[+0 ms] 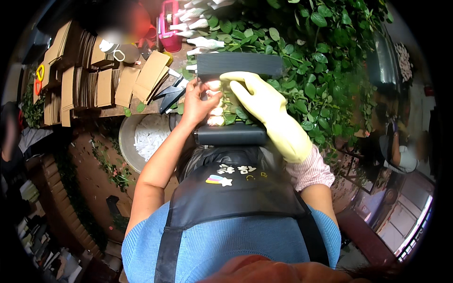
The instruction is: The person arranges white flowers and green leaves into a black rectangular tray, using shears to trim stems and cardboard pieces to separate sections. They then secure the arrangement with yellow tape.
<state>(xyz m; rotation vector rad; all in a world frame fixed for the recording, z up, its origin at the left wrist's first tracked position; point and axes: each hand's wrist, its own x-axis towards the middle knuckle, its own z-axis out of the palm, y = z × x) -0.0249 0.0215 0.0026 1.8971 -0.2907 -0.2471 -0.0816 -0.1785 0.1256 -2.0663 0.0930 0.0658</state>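
Observation:
Pale pink and cream roses [216, 112] lie in a row between two dark padded blocks, heads to the left and leafy stems to the right. My bare left hand [194, 103] is at the upper rose heads, fingers bent and closed on one of them; the fingertips are partly hidden. Over the stems and leaves beside the heads lies my right hand [259, 94] in a pale yellow rubber glove, its fingers stretched out and the thumb apart. The ribbed grey block [238, 63] is beyond my hands, and a smooth black one [231, 135] is nearer my apron.
Stacked cardboard pieces [79, 87] fill the left bench, with a black-handled tool [171, 95] near my left hand. A pink tape dispenser [170, 28] and roses in white netting [196, 23] stand farther back. Leafy stems [316, 61] pile up right. A basin [130, 141] holds white scraps.

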